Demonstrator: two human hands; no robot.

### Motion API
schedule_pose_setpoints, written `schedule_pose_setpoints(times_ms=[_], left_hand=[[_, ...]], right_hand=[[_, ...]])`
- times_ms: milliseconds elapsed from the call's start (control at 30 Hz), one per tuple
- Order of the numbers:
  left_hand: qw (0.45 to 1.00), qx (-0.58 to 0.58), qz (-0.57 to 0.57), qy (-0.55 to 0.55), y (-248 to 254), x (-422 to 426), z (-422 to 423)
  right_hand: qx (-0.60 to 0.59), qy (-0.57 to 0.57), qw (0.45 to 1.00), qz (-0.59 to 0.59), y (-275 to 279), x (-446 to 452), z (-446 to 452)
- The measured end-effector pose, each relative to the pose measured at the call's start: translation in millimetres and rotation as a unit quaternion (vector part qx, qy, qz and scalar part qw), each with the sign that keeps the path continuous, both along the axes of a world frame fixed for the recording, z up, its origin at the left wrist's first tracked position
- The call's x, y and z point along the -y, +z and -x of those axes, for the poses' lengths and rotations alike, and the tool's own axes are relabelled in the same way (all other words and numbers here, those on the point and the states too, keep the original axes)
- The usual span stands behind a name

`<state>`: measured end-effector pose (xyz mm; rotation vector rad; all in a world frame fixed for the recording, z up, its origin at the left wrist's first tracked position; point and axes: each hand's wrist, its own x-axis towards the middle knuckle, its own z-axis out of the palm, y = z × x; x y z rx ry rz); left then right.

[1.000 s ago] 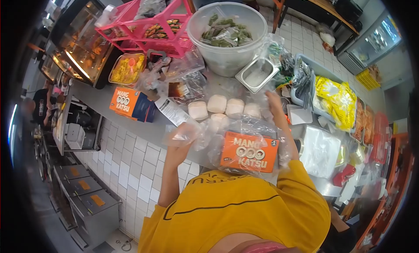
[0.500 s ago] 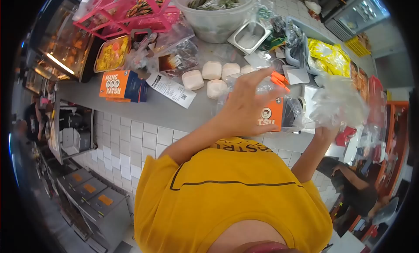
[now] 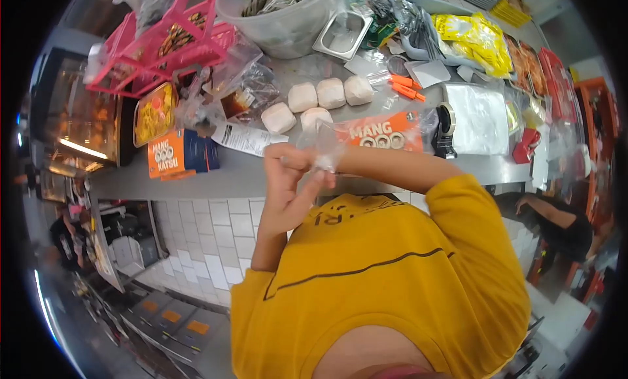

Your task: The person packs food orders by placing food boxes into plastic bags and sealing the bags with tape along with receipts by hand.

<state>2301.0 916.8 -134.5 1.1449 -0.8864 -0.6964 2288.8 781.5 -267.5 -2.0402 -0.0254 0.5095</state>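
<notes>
- The left hand [image 3: 284,202] is bending inward, its fingertips pinching the gathered neck of a clear plastic bag [image 3: 325,158].
- The right hand [image 3: 291,158] is crossing over and pressing against the left; its fingers are overlapping too much to make out whether they are gripping the plastic.
- The orange box [image 3: 386,127] is lying inside that bag on the metal counter [image 3: 242,183], just beyond the right forearm, which is covering its lower edge.
- Five pale rounded pieces [image 3: 330,93] are resting just beyond both hands.
- A printed slip [image 3: 247,139] is lying near the left hand, on its far side.
- Farther to the left of the hands, a second orange-and-blue box [image 3: 171,155] is standing.
- Beyond the right forearm, orange-handled tools [image 3: 407,88] are lying near the bagged box.
- Alongside the right forearm, a black tape dispenser [image 3: 445,132] is sitting beside a stack of clear bags [image 3: 476,120].
</notes>
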Motion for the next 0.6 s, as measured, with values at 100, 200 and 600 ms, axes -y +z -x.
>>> schedule_pose_setpoints(times_ms=[100, 200, 600], left_hand=[[0.99, -0.122, 0.025, 0.071, -4.0, -4.7, -10.8], [0.978, -0.087, 0.054, 0.183, -12.7, 4.4, -4.9], [0.9, 0.426, -0.079, -0.049, -31.6, 84.2, 37.1]], right_hand=[[0.228, 0.124, 0.95, 0.173, 70.5, 50.6, 49.4], [0.062, 0.021, 0.913, 0.403, 171.7, 109.7, 123.5], [0.243, -0.091, 0.964, 0.054, 75.8, 84.7, 113.1]])
